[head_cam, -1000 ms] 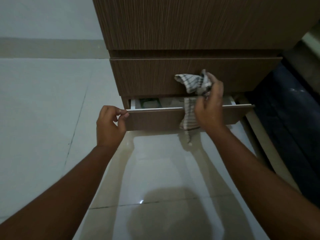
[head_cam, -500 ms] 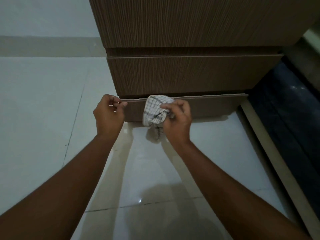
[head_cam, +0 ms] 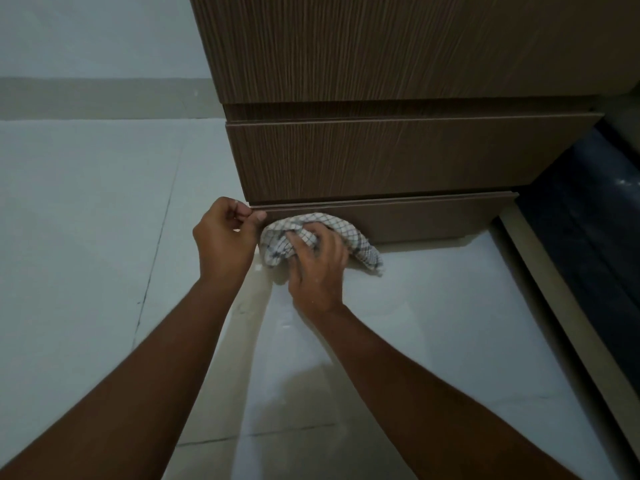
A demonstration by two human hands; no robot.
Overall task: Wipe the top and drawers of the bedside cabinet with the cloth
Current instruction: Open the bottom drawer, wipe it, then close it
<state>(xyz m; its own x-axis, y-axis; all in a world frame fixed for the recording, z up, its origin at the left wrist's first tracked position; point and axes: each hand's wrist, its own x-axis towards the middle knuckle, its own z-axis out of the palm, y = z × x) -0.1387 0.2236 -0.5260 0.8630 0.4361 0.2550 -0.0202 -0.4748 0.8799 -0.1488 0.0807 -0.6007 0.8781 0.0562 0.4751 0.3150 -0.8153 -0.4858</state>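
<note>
The brown wood-grain bedside cabinet [head_cam: 398, 57] fills the upper middle of the head view. Its bottom drawer [head_cam: 433, 218] is pushed in, with the front nearly flush under the middle drawer [head_cam: 398, 157]. My right hand [head_cam: 318, 268] presses a bunched white checked cloth [head_cam: 360, 240] against the left part of the bottom drawer's front. My left hand [head_cam: 225, 240] pinches the top left corner of that drawer front between thumb and fingers. The cabinet's top is out of view.
Pale glossy floor tiles [head_cam: 86, 220] spread to the left and under my arms. At the right a dark bed side [head_cam: 595, 216] with a light wooden strip [head_cam: 554, 306] runs along the floor close to the cabinet.
The bottom drawer has gone from pulled out to shut. My right hand has carried the cloth from above the open drawer down to the left part of its front. My left hand stayed at the corner.
</note>
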